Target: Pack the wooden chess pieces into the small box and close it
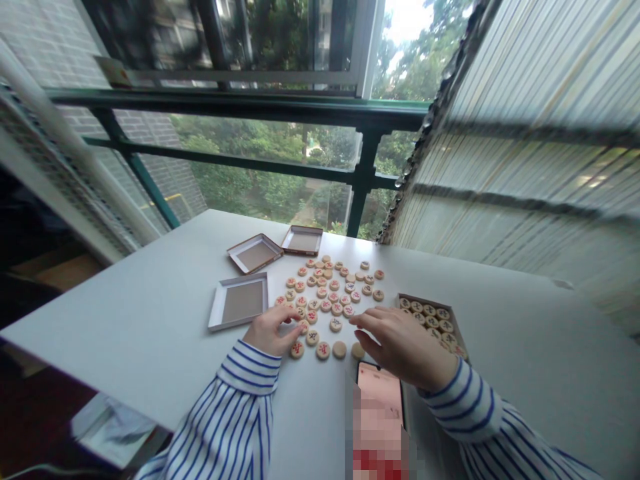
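Round wooden Chinese chess pieces (334, 298) with red or dark characters lie scattered mid-table; a few near the front show blank faces. My left hand (273, 330) is at the left front of the spread, thumb and forefinger closed about a red-marked Chinese chess piece (303, 327) at table level. My right hand (407, 343) hovers over the right front side, fingers stretched forward and apart, holding nothing visible. Close to its fingertips lies a dark-marked piece (335, 325), and a blank piece (357, 350) sits by the thumb. The right hand partly covers a box (457, 320) of pieces in rows.
Three shallow trays or lids stand at the left and back: a white one (215, 313), a brown-edged one (231, 252) and another (321, 240) behind. A phone (380, 387) lies at the front on the white table (150, 287). Green railings and a window rise beyond.
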The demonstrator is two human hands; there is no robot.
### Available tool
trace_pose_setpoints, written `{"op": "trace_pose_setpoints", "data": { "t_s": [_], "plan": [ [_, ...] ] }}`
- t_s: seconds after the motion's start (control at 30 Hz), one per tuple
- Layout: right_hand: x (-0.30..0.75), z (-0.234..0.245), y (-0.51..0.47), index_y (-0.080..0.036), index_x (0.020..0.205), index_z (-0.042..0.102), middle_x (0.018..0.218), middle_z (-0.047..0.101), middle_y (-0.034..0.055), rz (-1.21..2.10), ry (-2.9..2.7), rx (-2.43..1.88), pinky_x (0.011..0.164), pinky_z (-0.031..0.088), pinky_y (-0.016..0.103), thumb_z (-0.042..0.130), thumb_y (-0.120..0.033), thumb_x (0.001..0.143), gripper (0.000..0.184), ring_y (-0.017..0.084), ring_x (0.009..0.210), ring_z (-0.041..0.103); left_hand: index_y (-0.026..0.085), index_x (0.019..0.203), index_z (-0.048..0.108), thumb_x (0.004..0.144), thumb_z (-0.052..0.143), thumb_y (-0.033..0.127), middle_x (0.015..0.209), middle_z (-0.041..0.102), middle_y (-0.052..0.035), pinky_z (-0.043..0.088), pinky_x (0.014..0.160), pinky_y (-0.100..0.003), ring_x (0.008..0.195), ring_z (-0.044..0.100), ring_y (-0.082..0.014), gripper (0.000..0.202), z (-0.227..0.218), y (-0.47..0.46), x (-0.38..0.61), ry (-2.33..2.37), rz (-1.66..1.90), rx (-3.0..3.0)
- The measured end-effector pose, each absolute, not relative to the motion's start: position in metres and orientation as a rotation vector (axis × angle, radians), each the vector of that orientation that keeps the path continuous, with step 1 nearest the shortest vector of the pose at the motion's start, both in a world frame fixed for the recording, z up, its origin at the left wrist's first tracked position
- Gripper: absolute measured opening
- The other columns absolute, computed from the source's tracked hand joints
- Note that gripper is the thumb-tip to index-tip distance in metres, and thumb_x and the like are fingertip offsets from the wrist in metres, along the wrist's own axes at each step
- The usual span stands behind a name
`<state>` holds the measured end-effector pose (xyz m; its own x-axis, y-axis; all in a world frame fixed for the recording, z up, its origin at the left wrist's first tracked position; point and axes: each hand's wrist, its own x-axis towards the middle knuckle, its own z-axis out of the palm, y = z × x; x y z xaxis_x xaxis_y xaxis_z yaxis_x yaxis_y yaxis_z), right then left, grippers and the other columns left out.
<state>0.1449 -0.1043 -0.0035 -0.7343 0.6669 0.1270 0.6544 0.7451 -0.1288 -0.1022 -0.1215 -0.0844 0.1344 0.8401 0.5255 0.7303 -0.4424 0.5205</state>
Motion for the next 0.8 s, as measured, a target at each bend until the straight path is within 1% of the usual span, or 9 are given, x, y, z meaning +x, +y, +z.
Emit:
{"op": "trace_pose_setpoints", "data": {
  "t_s": [0.17, 0.3, 0.5, 0.67, 0.8],
  "plan": [
    [0.129, -0.009, -0.112, -0.02, 0.104, 0.054, 0.088, 0.061, 0.0058, 0.165, -2.854, -1.022, 0.068, 0.036, 0.03, 0.042, -0.025, 0.084, 0.024, 0.018, 0.083, 0.054, 0.016, 0.08, 0.062, 0.069, 0.061, 0.025, 0.074, 0.065, -0.0034, 0.049, 0.057, -0.024, 0.062, 0.058, -0.0122, 0.014, -0.092, -0.12, -0.103, 1.6, 1.203, 2.254],
    [0.122, -0.015, -0.116, -0.018, 0.104, 0.053, 0.09, 0.06, 0.0071, 0.163, -2.869, -0.968, 0.069, 0.034, 0.03, 0.04, -0.022, 0.084, 0.024, 0.019, 0.085, 0.052, 0.016, 0.08, 0.061, 0.069, 0.06, 0.024, 0.073, 0.063, -0.0033, 0.049, 0.058, -0.024, 0.062, 0.057, -0.0121, 0.013, -0.093, -0.12, -0.102, 1.574, 1.201, 2.257],
    [0.119, -0.02, -0.115, -0.019, 0.104, 0.051, 0.094, 0.059, 0.0064, 0.206, -2.874, -0.934, 0.07, 0.034, 0.031, 0.041, -0.02, 0.082, 0.024, 0.019, 0.09, 0.051, 0.016, 0.079, 0.061, 0.069, 0.06, 0.024, 0.074, 0.063, -0.0034, 0.049, 0.057, -0.023, 0.062, 0.056, -0.0118, 0.013, -0.091, -0.121, -0.102, 1.571, 1.202, 2.258],
    [0.121, -0.019, -0.114, -0.02, 0.109, 0.049, 0.097, 0.058, 0.0059, 0.201, -2.869, -0.936, 0.071, 0.036, 0.032, 0.04, -0.023, 0.084, 0.027, 0.019, 0.09, 0.051, 0.016, 0.075, 0.061, 0.069, 0.06, 0.027, 0.067, 0.061, -0.0025, 0.048, 0.056, -0.024, 0.059, 0.055, -0.0123, 0.012, -0.092, -0.121, -0.102, 1.636, 1.155, 2.271],
    [0.121, -0.018, -0.113, -0.02, 0.109, 0.049, 0.098, 0.058, 0.0061, 0.19, -2.858, -0.956, 0.072, 0.037, 0.032, 0.039, -0.024, 0.085, 0.026, 0.019, 0.09, 0.051, 0.016, 0.076, 0.061, 0.069, 0.06, 0.027, 0.067, 0.061, -0.002, 0.047, 0.057, -0.024, 0.059, 0.055, -0.0119, 0.013, -0.09, -0.122, -0.101, 1.657, 1.145, 2.252]
  ]
}}
